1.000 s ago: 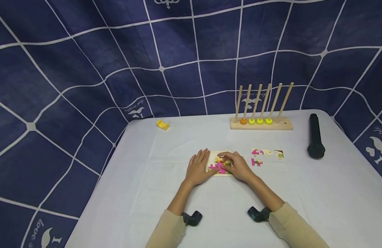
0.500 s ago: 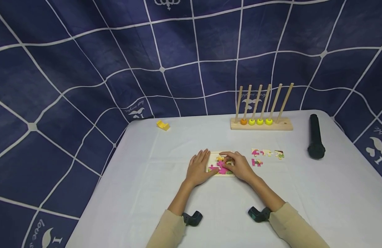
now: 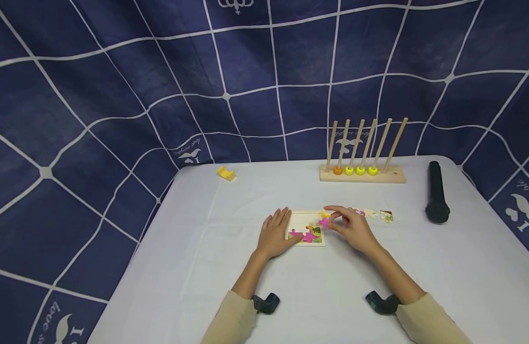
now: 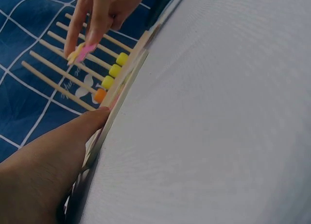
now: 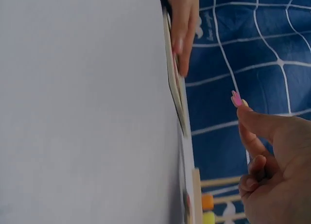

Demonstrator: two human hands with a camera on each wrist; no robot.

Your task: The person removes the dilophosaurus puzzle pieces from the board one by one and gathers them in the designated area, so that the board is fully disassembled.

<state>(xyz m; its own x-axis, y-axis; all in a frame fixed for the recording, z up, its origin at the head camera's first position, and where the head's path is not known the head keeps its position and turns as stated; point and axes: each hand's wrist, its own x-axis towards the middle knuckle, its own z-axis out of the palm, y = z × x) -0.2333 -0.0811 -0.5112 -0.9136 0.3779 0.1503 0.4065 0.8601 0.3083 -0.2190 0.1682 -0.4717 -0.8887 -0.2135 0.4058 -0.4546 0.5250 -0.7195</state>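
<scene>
One pink-and-yellow puzzle section (image 3: 324, 221) pinched in right hand (image 3: 354, 230), at tray's (image 3: 298, 220) 2 o'clock; left hand (image 3: 274, 234), fingers straight, rests on 9 o'clock side.

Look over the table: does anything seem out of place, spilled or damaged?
Nothing looks spilled or damaged. Only the small yellow notched block seems arguably out of place: it sits alone near the far left corner of the white table, apart from the pale rectangular puzzle tray.
</scene>
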